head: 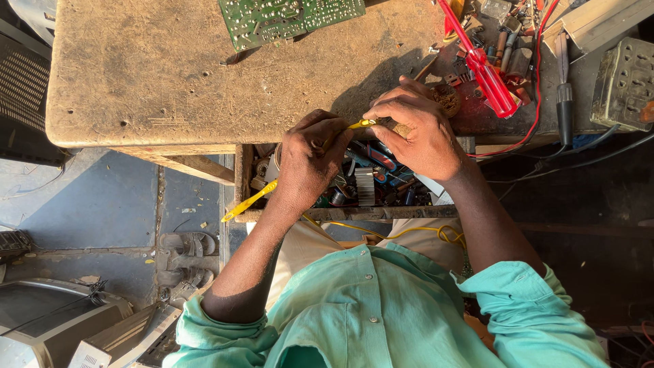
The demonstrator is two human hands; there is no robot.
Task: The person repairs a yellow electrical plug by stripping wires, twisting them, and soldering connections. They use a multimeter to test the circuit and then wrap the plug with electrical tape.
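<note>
My left hand (308,162) is closed around a slim yellow tool (249,202) whose tail sticks out down-left and whose tip (362,124) shows between both hands. The fingers of my right hand (417,131) pinch that yellow tip, with a small brownish piece (402,129) under the thumb. Both hands hover at the front edge of a worn wooden workbench (170,75), above an open drawer (371,212) crammed with electronic parts. A thin yellow wire (415,232) loops across my lap.
A green circuit board (289,19) lies at the bench's far edge. A red-handled screwdriver (485,68), a black-handled tool (564,102), loose parts and a socket box (627,83) crowd the right side. On the floor at left are sandals (187,259) and an old television set (48,320).
</note>
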